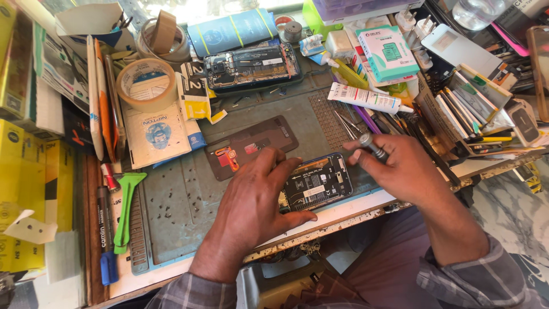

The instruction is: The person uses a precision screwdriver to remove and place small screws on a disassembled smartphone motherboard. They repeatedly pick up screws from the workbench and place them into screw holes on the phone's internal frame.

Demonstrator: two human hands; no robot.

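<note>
Holding down an opened phone (317, 183) at the lower middle of the frame, the left hand (254, 200) has its fingers (269, 160) spread apart over the phone's left end, thumb pressed along its near edge, while the phone lies flat on a grey repair mat (183, 200) on the worktop (343, 213). To the right of centre, the right hand (400, 169) has its fingers clamped around a small metal-handled screwdriver (372, 146), whose tip I cannot make out, just above the phone's right end. A detached dark back cover (251, 146) lies on the mat just beyond the left hand. Farther up, at the upper middle, a second opened phone (251, 66) rests with its insides showing. Two rolls of tape (147, 84) sit at the upper left, a white glue tube (366, 98) lies right of centre, and a green plastic pry tool (127, 206) lies at the lower left beside a marker pen (106, 234).
</note>
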